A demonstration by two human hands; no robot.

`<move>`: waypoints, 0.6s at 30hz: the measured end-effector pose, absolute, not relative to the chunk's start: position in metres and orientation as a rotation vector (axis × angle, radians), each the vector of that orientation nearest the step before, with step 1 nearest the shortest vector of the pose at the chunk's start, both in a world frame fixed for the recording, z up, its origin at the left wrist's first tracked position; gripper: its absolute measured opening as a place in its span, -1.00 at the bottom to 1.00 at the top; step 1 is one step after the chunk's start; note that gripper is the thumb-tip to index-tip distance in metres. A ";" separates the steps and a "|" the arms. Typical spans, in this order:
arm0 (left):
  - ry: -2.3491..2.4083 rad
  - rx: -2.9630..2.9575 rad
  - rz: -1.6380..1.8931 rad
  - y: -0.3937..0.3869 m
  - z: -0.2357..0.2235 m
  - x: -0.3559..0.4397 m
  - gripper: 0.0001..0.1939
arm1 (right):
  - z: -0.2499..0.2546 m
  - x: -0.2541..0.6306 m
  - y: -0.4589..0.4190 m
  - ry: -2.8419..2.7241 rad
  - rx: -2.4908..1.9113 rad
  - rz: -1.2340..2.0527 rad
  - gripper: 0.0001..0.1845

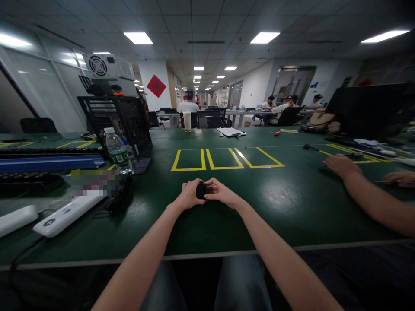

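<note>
A small black boxy object (201,191) sits between my two hands, low over the green table (207,233); its exact kind cannot be made out. Wrapped round its left side is my left hand (189,193), with the fingers curled. From the other side my right hand (223,193) pinches the object between thumb and fingertips. Part of the object is covered by my fingers. Just beyond both hands, yellow tape outlines (207,168) mark the table top.
At left stand a water bottle (118,151), an open computer case (119,116) and a white power strip (69,214). A paper cup (187,122) and a clipboard (231,131) are at the far edge. A co-worker's forearm (369,190) rests at right, near a dark monitor (369,110).
</note>
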State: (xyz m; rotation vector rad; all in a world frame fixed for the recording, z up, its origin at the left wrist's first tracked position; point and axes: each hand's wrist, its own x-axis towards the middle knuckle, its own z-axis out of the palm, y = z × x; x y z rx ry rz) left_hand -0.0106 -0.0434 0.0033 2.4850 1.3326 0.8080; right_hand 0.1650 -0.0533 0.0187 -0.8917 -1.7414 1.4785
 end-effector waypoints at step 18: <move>1.329 2.461 0.785 -0.047 0.009 -0.010 -0.45 | 0.023 0.164 -0.057 -1.731 -0.937 1.488 -0.59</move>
